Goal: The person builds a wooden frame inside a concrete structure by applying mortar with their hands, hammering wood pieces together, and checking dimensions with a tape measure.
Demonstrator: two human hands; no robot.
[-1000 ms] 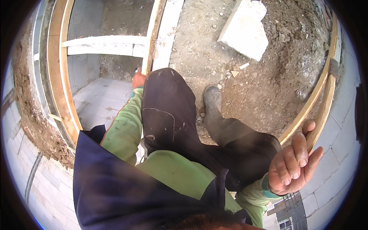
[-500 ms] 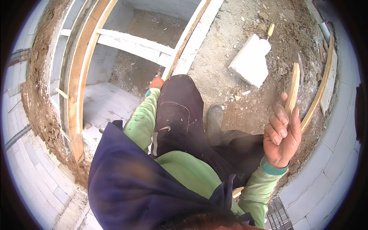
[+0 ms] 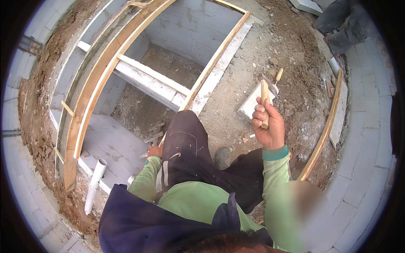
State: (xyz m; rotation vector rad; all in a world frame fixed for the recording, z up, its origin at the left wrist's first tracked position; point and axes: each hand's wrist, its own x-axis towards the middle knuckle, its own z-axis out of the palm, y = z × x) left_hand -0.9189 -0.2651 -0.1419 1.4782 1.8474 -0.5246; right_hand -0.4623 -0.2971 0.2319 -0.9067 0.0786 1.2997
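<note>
My right hand (image 3: 270, 126) is raised over the ground with its fingers wrapped round the wooden handle of a hammer (image 3: 265, 99). The hammer's metal head points away from me, over a white block (image 3: 249, 105). Beside my left knee, my left hand (image 3: 155, 150) is low and closed at the near part of a wooden board (image 3: 217, 52). Its fingers are small and partly hidden, so what they grip does not show. A trowel (image 3: 279, 76) with a pale wooden handle lies at the white block, partly behind the hammer.
A long curved-looking plank (image 3: 95, 80) runs along the left of the block-walled pit, and a white crosspiece (image 3: 152, 82) spans it. A white pipe (image 3: 96, 185) stands at the lower left. Another plank (image 3: 325, 130) lies along the right wall. Another person's dark-clothed legs (image 3: 346, 27) are at the upper right.
My right hand has swung inward and forward with the hammer, its fingers now wrapped firmly round the handle. The view has shifted; my left hand appears lower, beside the knee.
</note>
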